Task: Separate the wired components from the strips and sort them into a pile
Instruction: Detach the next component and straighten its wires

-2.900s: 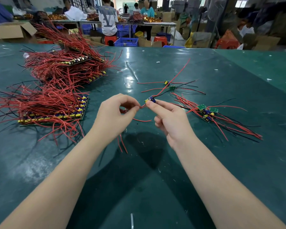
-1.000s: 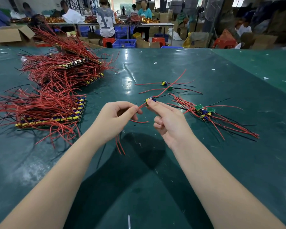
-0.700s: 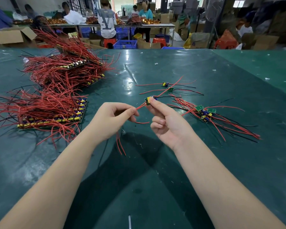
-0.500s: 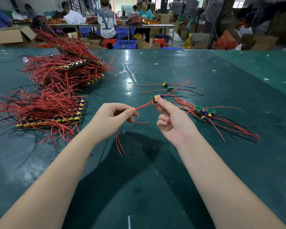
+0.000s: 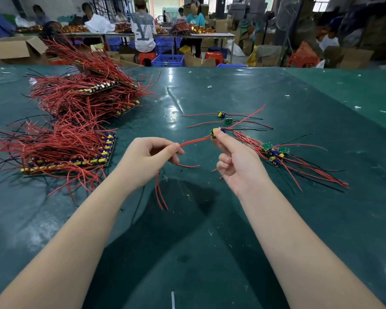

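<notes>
Above the green table [image 5: 210,219], the right hand [image 5: 239,166] is pinching a small wired board [image 5: 214,132] at its fingertips, while the left hand [image 5: 147,159] is pinching that board's red wires [image 5: 194,141]. Sorted pile [image 5: 274,152] is lying just right of the hand; uncut strips [image 5: 71,157] are stacked well to the left. Best approach, probably: hold by the board edge, avoid tugging the solder joints, lay wires parallel with the pile.
</notes>
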